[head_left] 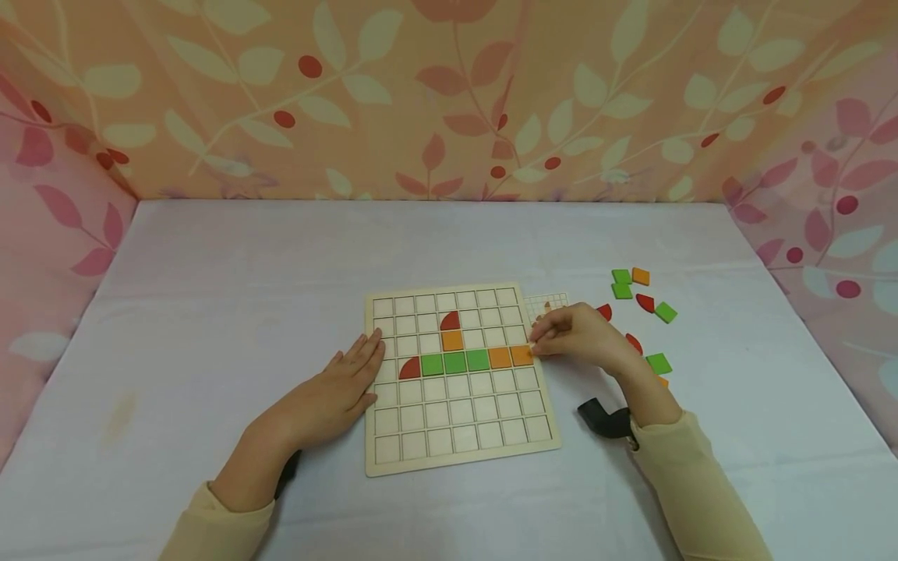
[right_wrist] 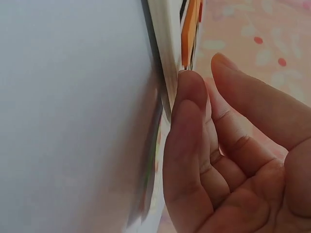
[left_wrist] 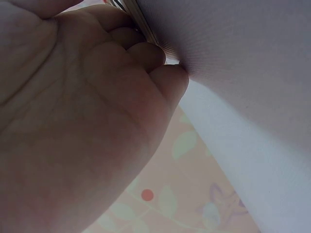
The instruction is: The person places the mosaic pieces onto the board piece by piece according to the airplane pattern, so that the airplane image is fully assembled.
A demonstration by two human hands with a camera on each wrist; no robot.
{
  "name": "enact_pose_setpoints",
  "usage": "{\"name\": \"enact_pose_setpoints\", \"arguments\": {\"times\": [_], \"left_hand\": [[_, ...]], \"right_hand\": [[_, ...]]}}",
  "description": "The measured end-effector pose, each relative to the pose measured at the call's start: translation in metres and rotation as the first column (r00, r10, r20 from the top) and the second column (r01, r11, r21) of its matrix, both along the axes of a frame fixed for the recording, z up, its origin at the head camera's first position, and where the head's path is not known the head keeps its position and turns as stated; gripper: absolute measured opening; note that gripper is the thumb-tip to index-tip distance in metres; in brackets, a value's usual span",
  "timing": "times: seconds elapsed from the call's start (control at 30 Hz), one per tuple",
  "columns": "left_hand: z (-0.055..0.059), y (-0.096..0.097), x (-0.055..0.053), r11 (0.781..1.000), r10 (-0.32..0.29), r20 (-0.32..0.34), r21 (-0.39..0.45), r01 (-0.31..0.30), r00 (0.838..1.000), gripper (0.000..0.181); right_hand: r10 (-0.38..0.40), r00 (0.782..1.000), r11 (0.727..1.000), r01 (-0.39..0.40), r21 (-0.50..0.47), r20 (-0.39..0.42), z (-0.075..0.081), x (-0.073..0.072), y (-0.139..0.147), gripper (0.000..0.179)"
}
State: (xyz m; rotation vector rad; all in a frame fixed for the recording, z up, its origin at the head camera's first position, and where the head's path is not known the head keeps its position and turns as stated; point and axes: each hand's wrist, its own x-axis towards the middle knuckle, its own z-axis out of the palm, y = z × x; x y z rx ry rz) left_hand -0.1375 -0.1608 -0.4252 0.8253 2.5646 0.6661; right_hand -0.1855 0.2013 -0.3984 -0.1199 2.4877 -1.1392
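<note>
A square wooden grid board (head_left: 440, 444) lies on the table. Its cells hold a row with a red quarter-round tile (head_left: 410, 368), several green tiles (head_left: 454, 362) and two orange tiles (head_left: 500, 358); another orange tile (head_left: 452, 340) and a red quarter-round (head_left: 450, 320) stand above the row. My left hand (head_left: 337, 396) rests along the board's left edge, fingers extended. At the right edge, fingertips of my right hand (head_left: 585, 336) touch beside the row's end orange tile (right_wrist: 190, 41). The right wrist view shows the thumb apart from the bent fingers, with nothing between them.
A printed pattern card (head_left: 554, 301) lies beside the board's upper right, partly covered by my right hand. Further right are loose tiles: green squares (head_left: 621, 291), an orange square (head_left: 641, 276) and red quarter-rounds (head_left: 645, 303). Patterned cloth (head_left: 456, 101) hangs behind the white-covered table.
</note>
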Motion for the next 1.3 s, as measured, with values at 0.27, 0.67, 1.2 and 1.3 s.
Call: {"name": "enact_pose_setpoints", "arguments": {"times": [0.27, 0.67, 1.2, 1.3], "left_hand": [[0.001, 0.001, 0.000, 1.000, -0.002, -0.005, -0.005, 0.002, 1.000, 0.061], [-0.001, 0.001, -0.001, 1.000, -0.003, 0.001, -0.004, 0.003, 1.000, 0.062], [0.001, 0.001, 0.000, 1.000, 0.005, 0.008, -0.011, -0.005, 1.000, 0.061], [0.000, 0.001, 0.000, 1.000, 0.004, 0.004, -0.009, -0.004, 1.000, 0.061]], "right_hand": [[-0.066, 0.997, 0.998, 0.066, 0.001, -0.037, 0.006, -0.004, 0.020, 0.021], [-0.191, 0.977, 0.980, 0.195, 0.032, -0.099, 0.020, -0.011, 0.067, 0.031], [-0.157, 0.983, 0.977, 0.169, 0.128, -0.095, 0.010, -0.031, 0.098, 0.034], [-0.145, 0.986, 0.975, 0.157, 0.160, -0.084, 0.007, -0.035, 0.100, 0.033]]}}
